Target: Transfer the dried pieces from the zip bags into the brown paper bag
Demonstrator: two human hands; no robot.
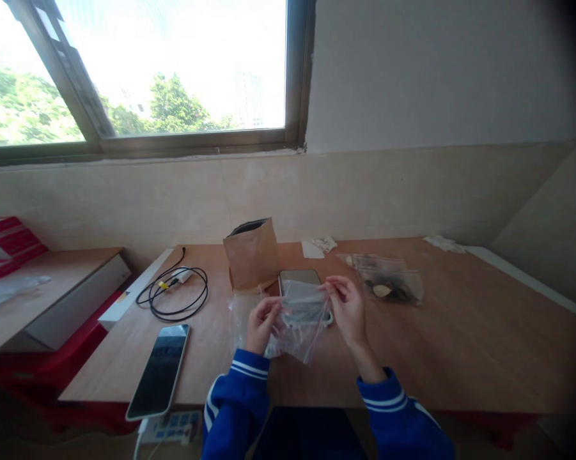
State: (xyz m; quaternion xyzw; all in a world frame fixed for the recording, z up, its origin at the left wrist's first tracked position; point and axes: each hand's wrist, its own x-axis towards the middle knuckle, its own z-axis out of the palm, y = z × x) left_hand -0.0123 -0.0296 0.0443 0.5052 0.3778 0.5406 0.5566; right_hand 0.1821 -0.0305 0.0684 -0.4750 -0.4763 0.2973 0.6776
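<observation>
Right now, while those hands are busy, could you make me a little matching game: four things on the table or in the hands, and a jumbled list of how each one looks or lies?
Things
1. Phone
2. Cable
3. Paper bag
4. Clear bag

Places and states
A. Brown, upright, open at the top
B. Pinched by the left hand and the right hand
C. Jutting past the front edge of the table
D. Black, lying in loops

Pairs: 1-C, 2-D, 3-A, 4-B

Plain workroom, wooden tables (460, 345), large window (196, 57), two-tone wall (388, 185)
</observation>
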